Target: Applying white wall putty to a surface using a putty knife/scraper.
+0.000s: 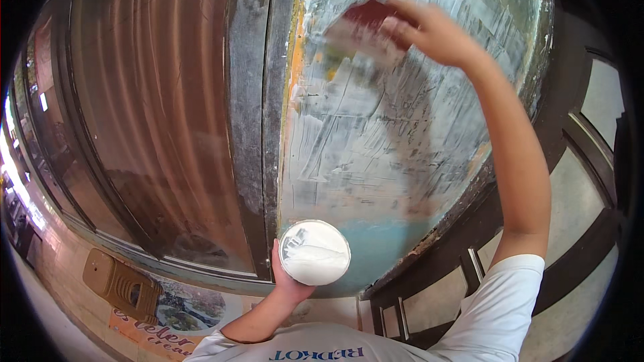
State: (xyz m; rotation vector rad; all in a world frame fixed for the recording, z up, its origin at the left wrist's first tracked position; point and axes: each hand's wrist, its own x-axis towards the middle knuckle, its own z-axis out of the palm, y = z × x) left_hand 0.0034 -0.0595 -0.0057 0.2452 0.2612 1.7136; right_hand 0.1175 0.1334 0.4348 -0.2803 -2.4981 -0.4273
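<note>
My left hand [290, 285] is closed round the side of a round tub [316, 268] of white putty, held low in front of my chest. The paste inside is scooped and ridged, with a greyish patch at its left. Up at the wall, my right hand [426, 30] grips a wide, dark red putty scraper [371, 19], its blade edge blurred by motion. The scraper lies against or very near the wall [362, 161]; contact cannot be told. White, streaky putty covers much of the old blue-green paint, and yellowish patches show at the left edge.
Left of the wall stands a dark-framed glass panel [154, 114] with brownish curtains behind it. A brown plastic stool [124, 285] and a printed banner [194, 315] are at the lower left. Dark wooden framing with pale panels [570, 181] runs along the right.
</note>
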